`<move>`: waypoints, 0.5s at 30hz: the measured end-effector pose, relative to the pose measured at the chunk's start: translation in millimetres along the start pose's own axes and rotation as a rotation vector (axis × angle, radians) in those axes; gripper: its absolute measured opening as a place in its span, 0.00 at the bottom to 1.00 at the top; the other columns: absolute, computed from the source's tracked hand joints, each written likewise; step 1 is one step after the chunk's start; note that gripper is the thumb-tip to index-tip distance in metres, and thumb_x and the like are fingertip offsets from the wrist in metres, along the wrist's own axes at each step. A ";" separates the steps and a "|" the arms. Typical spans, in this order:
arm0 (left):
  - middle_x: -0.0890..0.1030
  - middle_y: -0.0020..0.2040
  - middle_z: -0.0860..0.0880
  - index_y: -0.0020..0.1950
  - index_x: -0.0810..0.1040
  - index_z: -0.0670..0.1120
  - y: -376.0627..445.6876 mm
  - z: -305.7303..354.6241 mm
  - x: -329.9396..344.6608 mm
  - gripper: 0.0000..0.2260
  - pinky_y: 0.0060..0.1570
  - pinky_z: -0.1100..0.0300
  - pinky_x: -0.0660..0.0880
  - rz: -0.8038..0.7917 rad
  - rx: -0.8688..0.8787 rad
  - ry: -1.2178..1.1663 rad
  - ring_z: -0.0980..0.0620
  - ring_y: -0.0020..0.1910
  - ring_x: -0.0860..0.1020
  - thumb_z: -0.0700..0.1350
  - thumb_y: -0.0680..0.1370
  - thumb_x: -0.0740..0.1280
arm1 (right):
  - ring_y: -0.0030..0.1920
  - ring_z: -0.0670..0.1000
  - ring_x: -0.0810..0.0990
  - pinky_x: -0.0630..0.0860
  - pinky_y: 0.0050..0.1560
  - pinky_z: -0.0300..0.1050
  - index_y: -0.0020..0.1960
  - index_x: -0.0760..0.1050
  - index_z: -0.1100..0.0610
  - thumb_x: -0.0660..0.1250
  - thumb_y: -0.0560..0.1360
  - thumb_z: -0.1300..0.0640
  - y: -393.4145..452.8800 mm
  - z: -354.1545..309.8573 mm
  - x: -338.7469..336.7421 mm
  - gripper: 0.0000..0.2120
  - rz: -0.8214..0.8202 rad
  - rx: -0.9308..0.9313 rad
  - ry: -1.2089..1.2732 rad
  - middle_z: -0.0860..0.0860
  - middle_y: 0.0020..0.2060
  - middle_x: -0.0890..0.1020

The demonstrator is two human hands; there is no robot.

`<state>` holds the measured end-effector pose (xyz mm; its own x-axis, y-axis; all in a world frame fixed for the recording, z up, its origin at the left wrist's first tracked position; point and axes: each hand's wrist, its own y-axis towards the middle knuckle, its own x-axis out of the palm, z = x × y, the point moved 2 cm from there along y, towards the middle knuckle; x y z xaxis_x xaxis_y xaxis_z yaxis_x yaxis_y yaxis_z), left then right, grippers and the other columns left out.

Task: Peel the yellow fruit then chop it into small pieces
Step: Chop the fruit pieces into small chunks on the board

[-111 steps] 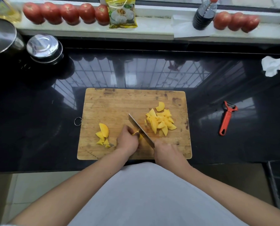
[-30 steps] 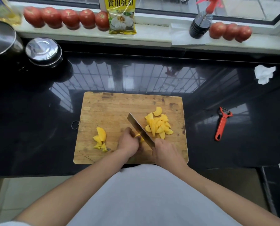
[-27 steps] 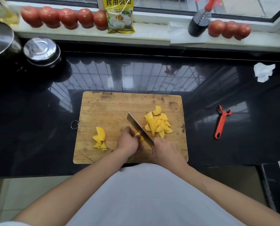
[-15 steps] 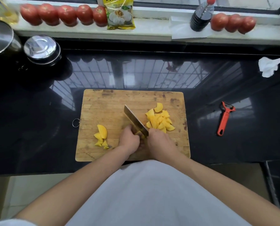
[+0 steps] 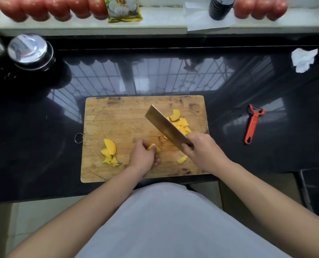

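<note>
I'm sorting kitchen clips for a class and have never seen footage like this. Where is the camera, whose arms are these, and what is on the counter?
There is no machine here. A person wears one wide-angle camera on the head, looking down, so the arms are their own. The left hand pinches a small yellow fruit piece on the wooden cutting board. The right hand grips a cleaver, its blade raised and tilted above the board. Cut yellow pieces lie in a left pile and a right pile, with one loose slice near the right hand. On the black counter lie a red peeler and a crumpled white tissue. Tomatoes line the sill behind.
</note>
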<state>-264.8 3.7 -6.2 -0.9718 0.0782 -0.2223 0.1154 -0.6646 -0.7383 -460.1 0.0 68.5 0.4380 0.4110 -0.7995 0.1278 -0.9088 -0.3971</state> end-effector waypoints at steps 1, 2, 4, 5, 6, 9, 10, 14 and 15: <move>0.85 0.46 0.40 0.54 0.70 0.49 -1.0 0.4 0.2 0.03 0.43 0.50 0.86 0.004 -0.002 0.006 0.43 0.42 0.87 0.44 0.85 0.64 | 0.39 0.48 0.76 0.77 0.38 0.48 0.44 0.75 0.54 0.64 0.82 0.54 -2.3 -0.7 1.2 0.09 0.015 -0.001 0.010 0.47 0.39 0.77; 0.85 0.46 0.40 0.54 0.70 0.49 -1.5 0.6 0.3 0.03 0.44 0.49 0.86 0.005 -0.006 0.004 0.42 0.43 0.87 0.44 0.85 0.64 | 0.39 0.48 0.76 0.77 0.38 0.49 0.44 0.76 0.54 0.64 0.82 0.54 -4.1 -1.4 2.2 0.08 0.034 -0.004 0.017 0.47 0.39 0.77; 0.85 0.48 0.39 0.55 0.70 0.48 -2.6 1.4 -0.7 0.03 0.42 0.52 0.86 0.002 -0.015 -0.009 0.42 0.43 0.87 0.44 0.85 0.64 | 0.40 0.48 0.77 0.79 0.39 0.49 0.46 0.76 0.54 0.64 0.82 0.54 -8.0 -5.2 3.3 0.07 0.054 -0.002 0.026 0.47 0.40 0.78; 0.85 0.48 0.38 0.55 0.70 0.48 -3.1 1.9 -1.4 0.03 0.40 0.53 0.85 -0.002 -0.018 -0.015 0.42 0.43 0.87 0.44 0.85 0.64 | 0.41 0.48 0.77 0.79 0.40 0.49 0.47 0.76 0.54 0.64 0.82 0.54 -10.2 -7.3 4.3 0.07 0.056 0.000 0.028 0.48 0.41 0.78; 0.85 0.48 0.38 0.55 0.70 0.47 -3.2 2.0 -1.8 0.03 0.39 0.55 0.85 -0.006 -0.019 -0.023 0.41 0.44 0.87 0.44 0.85 0.64 | 0.41 0.49 0.78 0.79 0.40 0.49 0.47 0.77 0.54 0.64 0.82 0.54 -12.8 -8.7 6.4 0.07 0.053 0.004 0.031 0.48 0.41 0.78; 0.85 0.48 0.38 0.55 0.70 0.47 -2.8 2.0 -3.5 0.03 0.40 0.54 0.85 -0.022 -0.014 -0.022 0.42 0.44 0.87 0.44 0.85 0.64 | 0.43 0.48 0.78 0.80 0.43 0.47 0.50 0.77 0.53 0.64 0.83 0.55 -27.3 -10.4 17.5 0.05 0.016 0.020 0.031 0.48 0.44 0.79; 0.86 0.47 0.39 0.55 0.71 0.47 -1.8 1.4 -3.9 0.03 0.41 0.53 0.86 -0.027 -0.011 -0.014 0.43 0.43 0.87 0.44 0.85 0.65 | 0.44 0.47 0.79 0.81 0.45 0.45 0.52 0.78 0.52 0.63 0.83 0.55 -32.7 -9.0 23.0 0.05 0.000 0.034 0.038 0.48 0.46 0.80; 0.85 0.48 0.38 0.56 0.71 0.46 0.3 -0.9 -5.1 0.04 0.44 0.50 0.86 -0.034 -0.010 -0.020 0.43 0.43 0.88 0.44 0.85 0.65 | 0.46 0.46 0.80 0.80 0.45 0.40 0.57 0.78 0.50 0.64 0.83 0.54 -44.5 2.5 41.9 0.05 -0.049 0.119 0.094 0.46 0.49 0.81; 0.85 0.48 0.37 0.56 0.71 0.46 0.1 -0.9 -4.9 0.04 0.44 0.50 0.86 -0.035 -0.011 -0.024 0.42 0.44 0.87 0.44 0.85 0.65 | 0.45 0.46 0.79 0.77 0.43 0.38 0.55 0.77 0.49 0.64 0.83 0.54 -44.5 5.6 42.5 0.04 -0.046 0.123 0.088 0.46 0.48 0.81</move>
<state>-259.8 3.9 -5.8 -0.9800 0.0834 -0.1807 0.0830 -0.6538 -0.7521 -452.1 58.3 49.7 0.5108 0.4394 -0.7389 0.0423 -0.8713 -0.4889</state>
